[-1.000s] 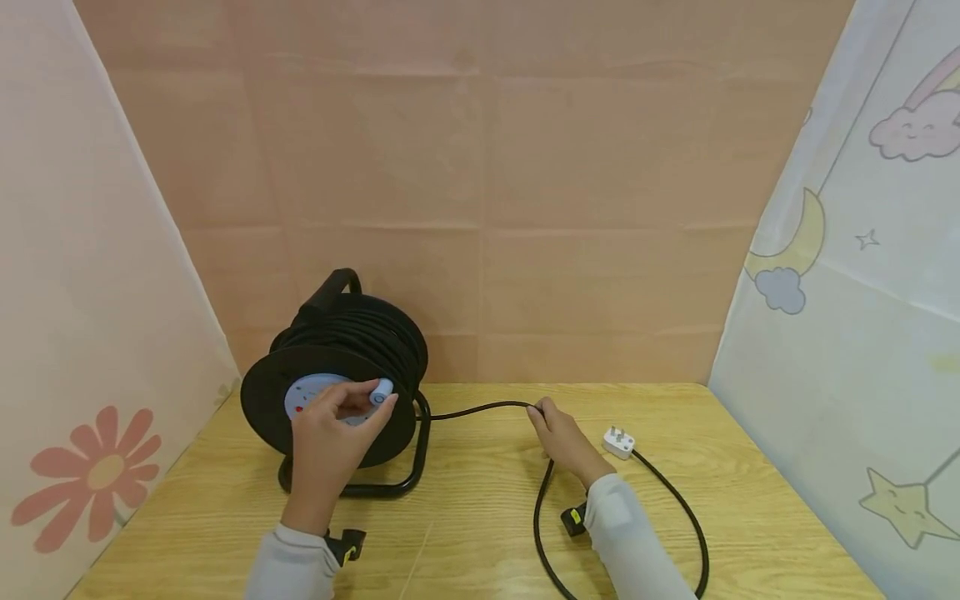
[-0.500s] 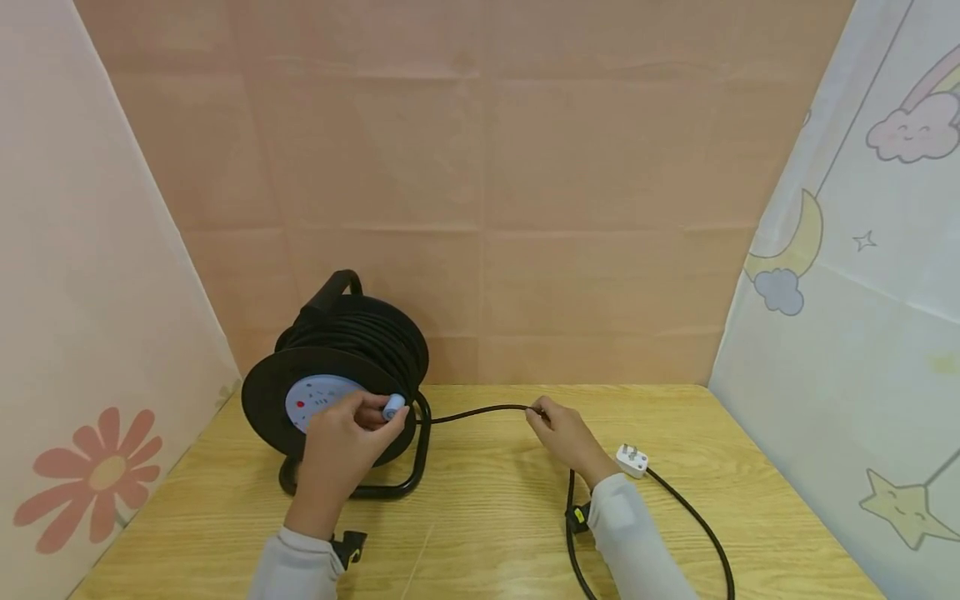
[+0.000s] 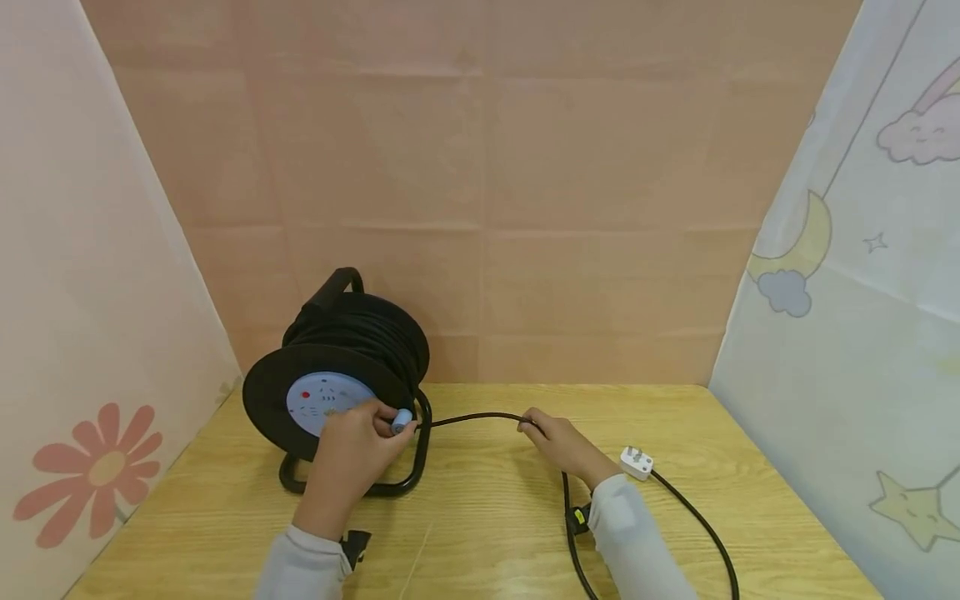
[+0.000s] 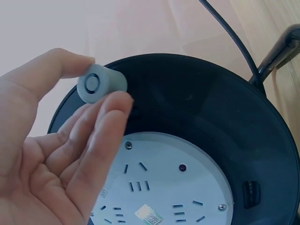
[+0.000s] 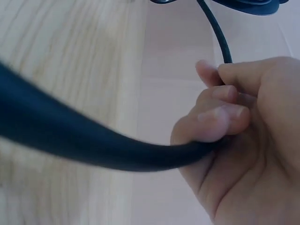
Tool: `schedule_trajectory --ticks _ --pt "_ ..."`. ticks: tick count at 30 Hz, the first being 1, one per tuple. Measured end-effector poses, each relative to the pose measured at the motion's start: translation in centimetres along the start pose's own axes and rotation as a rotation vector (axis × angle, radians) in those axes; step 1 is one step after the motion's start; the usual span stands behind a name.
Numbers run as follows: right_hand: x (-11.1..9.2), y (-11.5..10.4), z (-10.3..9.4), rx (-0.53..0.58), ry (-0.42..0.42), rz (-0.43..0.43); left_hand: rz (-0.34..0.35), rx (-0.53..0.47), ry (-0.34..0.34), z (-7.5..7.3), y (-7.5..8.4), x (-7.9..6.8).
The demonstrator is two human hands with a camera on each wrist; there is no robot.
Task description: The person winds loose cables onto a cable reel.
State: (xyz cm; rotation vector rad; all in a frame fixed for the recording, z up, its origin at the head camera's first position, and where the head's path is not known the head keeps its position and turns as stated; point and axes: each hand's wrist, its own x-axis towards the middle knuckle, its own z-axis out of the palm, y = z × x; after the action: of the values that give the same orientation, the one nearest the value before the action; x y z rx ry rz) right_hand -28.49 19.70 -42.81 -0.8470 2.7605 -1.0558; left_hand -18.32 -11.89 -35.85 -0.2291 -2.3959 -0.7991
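A black cable reel stands at the left of the table, its round light-blue socket panel facing the front. On the rim of its disc sits a small light-blue crank knob, which my left hand pinches between thumb and fingers. From the reel a black cable runs right to my right hand, whose curled fingers grip it, as the right wrist view shows. Past that hand the cable loops toward the front edge. It ends in a white three-pin plug, lying pins up on the table.
The reel rests on a black tubular stand with a carrying handle on top. Beneath everything is a wood-grain table. A tan backdrop rises behind, and printed sheets stand at both sides.
My left hand has moved the knob down and to the right as the reel's disc turns. The plug and cable loop have shifted right; my right hand stays almost in place, slightly lower.
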Motion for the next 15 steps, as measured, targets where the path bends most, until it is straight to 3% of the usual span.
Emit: schedule_trajectory --ticks 9,15 --pt "-0.15 -0.47 -0.56 0.003 0.061 0.046 -0.137 -0.008 -0.171 -0.32 0.23 -0.23" --pt "-0.23 -0.62 -0.89 -0.004 -0.008 -0.006 -0.182 -0.002 -0.251 -0.29 -0.12 -0.24"
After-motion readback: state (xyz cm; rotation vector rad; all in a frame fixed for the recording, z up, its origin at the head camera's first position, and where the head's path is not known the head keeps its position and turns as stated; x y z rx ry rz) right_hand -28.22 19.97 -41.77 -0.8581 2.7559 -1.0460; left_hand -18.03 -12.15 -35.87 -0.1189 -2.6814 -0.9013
